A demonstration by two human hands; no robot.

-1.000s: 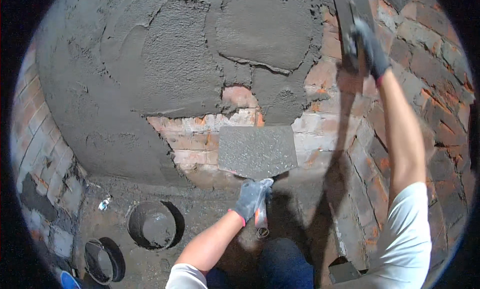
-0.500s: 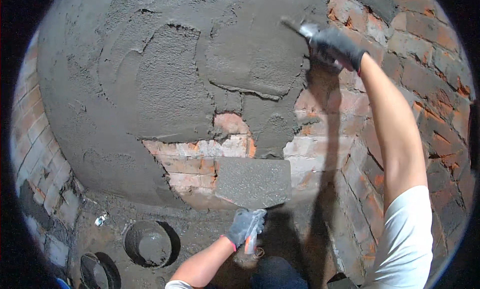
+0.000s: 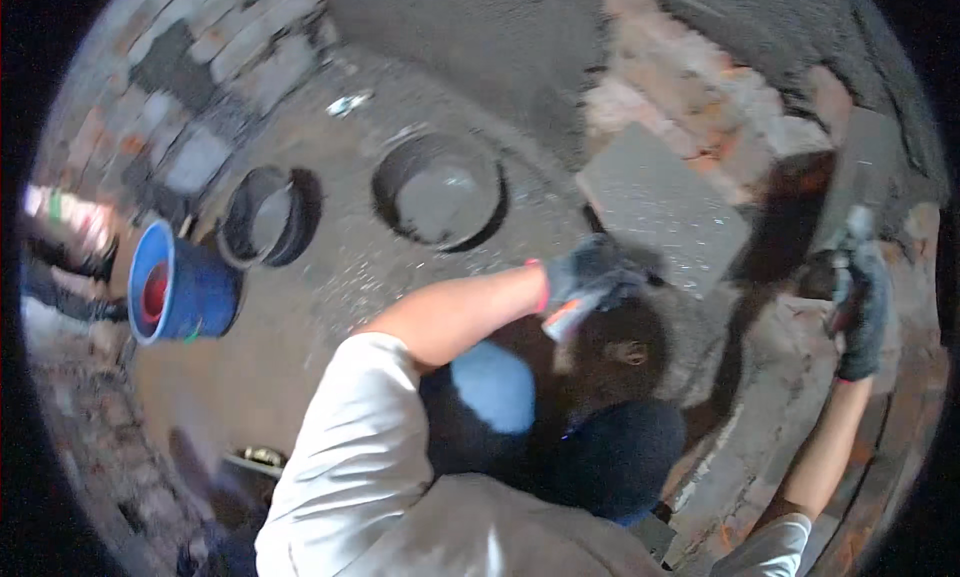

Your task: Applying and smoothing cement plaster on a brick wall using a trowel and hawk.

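My left hand [image 3: 592,272], in a grey glove with a pink cuff, grips the handle of a square mortar board [image 3: 662,202]. The board has a wet grey surface and sits near the bottom of the partly plastered brick wall; an orange-and-white handle piece [image 3: 567,315] shows below my fingers. Off to the right, my gloved right hand [image 3: 860,297] is closed on the handle of a long plastering trowel [image 3: 860,162], whose grey blade points upward. Both hands are somewhat blurred.
Two round black tubs [image 3: 435,189] with grey residue stand on the dirty floor [image 3: 270,377]. A blue bucket [image 3: 200,287] with red inside is at left, near indistinct dark items [image 3: 75,277]. Brick walls [image 3: 200,67] surround the space; a metal tool [image 3: 258,461] lies lower left.
The view has swung down toward the floor. My right hand has lowered the trowel from high on the wall to the right side; the board now appears farther right and tilted.
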